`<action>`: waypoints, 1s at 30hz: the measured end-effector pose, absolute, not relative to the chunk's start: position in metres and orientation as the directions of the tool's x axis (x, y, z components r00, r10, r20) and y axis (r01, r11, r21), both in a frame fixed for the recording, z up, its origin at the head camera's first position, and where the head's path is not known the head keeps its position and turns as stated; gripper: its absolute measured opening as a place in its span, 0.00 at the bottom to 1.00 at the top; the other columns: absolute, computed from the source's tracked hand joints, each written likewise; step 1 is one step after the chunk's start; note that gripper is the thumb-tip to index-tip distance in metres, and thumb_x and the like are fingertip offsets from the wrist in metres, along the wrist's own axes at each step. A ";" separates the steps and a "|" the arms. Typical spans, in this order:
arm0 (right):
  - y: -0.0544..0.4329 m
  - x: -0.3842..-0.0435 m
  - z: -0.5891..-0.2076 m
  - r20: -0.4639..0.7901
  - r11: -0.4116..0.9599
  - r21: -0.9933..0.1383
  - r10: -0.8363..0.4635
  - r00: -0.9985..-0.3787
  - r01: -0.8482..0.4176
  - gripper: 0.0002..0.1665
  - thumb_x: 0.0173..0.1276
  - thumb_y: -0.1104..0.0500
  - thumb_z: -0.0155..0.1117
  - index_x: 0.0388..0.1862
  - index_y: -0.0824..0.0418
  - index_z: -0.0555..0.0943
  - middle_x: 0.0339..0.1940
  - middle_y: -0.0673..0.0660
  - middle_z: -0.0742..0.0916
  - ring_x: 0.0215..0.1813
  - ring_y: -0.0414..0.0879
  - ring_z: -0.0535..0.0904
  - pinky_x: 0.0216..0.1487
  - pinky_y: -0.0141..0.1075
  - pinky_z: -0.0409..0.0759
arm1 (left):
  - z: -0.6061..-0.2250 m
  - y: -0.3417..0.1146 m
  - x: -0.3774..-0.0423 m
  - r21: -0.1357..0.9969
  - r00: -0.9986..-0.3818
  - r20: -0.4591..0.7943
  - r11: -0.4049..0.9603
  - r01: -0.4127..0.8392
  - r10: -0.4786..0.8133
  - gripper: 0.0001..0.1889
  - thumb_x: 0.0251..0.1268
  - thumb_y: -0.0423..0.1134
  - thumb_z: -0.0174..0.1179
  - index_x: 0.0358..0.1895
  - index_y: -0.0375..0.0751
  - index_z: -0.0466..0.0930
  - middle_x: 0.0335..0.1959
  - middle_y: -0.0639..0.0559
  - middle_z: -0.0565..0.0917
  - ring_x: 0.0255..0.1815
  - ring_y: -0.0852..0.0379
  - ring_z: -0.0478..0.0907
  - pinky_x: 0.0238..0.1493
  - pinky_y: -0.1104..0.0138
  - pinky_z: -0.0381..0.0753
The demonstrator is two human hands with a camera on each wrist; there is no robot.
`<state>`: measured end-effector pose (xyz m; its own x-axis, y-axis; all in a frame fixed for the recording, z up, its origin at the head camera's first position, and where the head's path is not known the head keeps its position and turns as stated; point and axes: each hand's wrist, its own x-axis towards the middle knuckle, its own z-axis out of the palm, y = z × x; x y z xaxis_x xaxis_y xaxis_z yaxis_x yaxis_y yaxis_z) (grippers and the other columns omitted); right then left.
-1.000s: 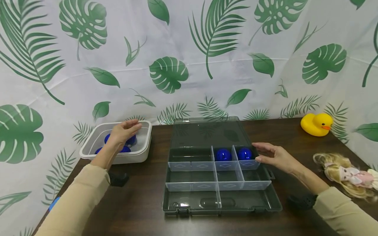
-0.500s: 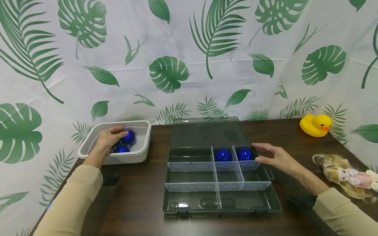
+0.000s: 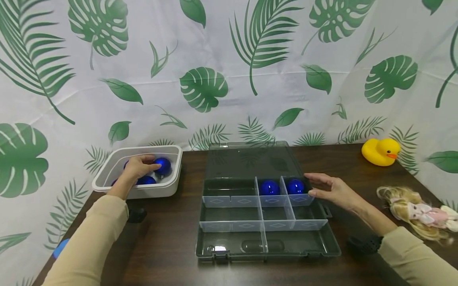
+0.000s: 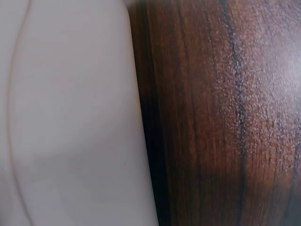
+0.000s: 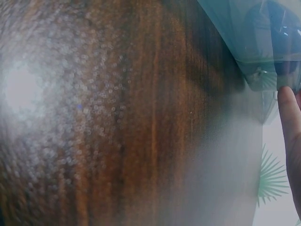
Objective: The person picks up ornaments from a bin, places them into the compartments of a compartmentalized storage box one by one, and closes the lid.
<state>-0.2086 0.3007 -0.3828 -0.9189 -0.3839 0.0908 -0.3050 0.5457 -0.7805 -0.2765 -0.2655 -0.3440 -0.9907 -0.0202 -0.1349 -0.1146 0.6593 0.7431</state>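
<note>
In the head view my left hand [image 3: 138, 167] reaches into a white plastic tub [image 3: 152, 193]. Its thumb and fingers pinch the left side of a shiny blue bauble [image 3: 163, 166], whose small cap points down. Another blue bauble [image 3: 146, 180] lies below that hand, and more are partly hidden by it. My right hand [image 3: 334, 191] touches the right rim of a dark clear divided box [image 3: 232, 243] with relaxed fingers. Two blue baubles, one [image 3: 270, 187] beside the other [image 3: 296, 186], sit in adjoining back compartments. The right wrist view shows a fingertip [image 5: 285, 94] against the box's corner.
The box's lid [image 3: 250, 161] lies folded back behind it. A yellow rubber duck [image 3: 381, 151] and a blonde doll [image 3: 425, 212] are at the right of the dark wooden table [image 3: 161, 246]. A leaf-printed cloth [image 3: 243, 103] hangs behind.
My left hand dipped into the tub, moved left, then shifted right again, and the bauble at its fingers moved slightly right. My right hand stayed at the box's edge.
</note>
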 end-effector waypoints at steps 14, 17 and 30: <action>0.301 -0.209 -0.382 0.102 0.531 -0.790 -0.381 -0.919 -0.308 0.32 0.66 0.61 0.62 0.66 0.69 0.66 0.65 0.71 0.72 0.58 0.32 0.73 0.52 0.20 0.72 | -0.346 -0.260 -0.284 0.688 -0.991 -0.137 0.720 -0.092 0.004 0.32 0.63 0.45 0.60 0.64 0.26 0.65 0.60 0.28 0.71 0.59 0.36 0.69 0.63 0.50 0.66; 0.302 -0.209 -0.382 0.104 0.533 -0.787 -0.382 -0.918 -0.311 0.32 0.66 0.60 0.63 0.66 0.69 0.66 0.65 0.70 0.72 0.56 0.26 0.71 0.52 0.20 0.72 | -0.346 -0.259 -0.284 0.689 -0.989 -0.147 0.718 -0.101 0.001 0.33 0.64 0.46 0.60 0.65 0.27 0.63 0.62 0.28 0.70 0.61 0.35 0.68 0.63 0.50 0.67; 0.301 -0.208 -0.384 0.094 0.549 -0.778 -0.380 -0.920 -0.306 0.32 0.66 0.60 0.62 0.66 0.69 0.66 0.65 0.70 0.72 0.62 0.64 0.68 0.53 0.22 0.73 | -0.350 -0.255 -0.284 0.657 -0.988 -0.155 0.748 -0.095 0.011 0.33 0.63 0.49 0.60 0.63 0.29 0.65 0.58 0.28 0.73 0.49 0.38 0.77 0.57 0.51 0.73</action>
